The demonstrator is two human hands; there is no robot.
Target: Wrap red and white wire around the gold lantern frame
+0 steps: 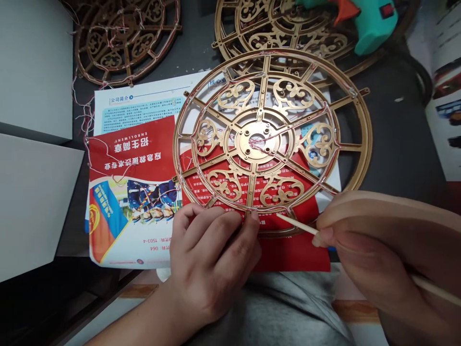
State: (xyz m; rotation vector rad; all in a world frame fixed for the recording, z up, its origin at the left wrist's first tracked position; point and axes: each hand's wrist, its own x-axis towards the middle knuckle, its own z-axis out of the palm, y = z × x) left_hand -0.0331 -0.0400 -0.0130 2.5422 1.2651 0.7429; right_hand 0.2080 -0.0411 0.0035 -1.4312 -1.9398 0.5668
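Observation:
A gold ornamental wheel frame [254, 192], with spokes and scroll inserts, lies in front of me. Thin red and white wires [295, 124] run along its rings and cross to the hub. My left hand [216, 259] is closed on the near rim, its thumb and fingers pressed by the wire at the bottom spoke. In my right hand [374, 250] a thin wooden stick [297, 224] is pinched, its tip pointing left just above the near rim. Whether the tip touches the frame I cannot tell.
Printed leaflets [133, 149] lie beneath the wheel. Another wired wheel [126, 43] sits at the back left, with loose wires [86, 120] hanging beside it. Stacked wheels [230, 33] and a teal glue gun [376, 24] are at the back right. White boxes [36, 202] stand left.

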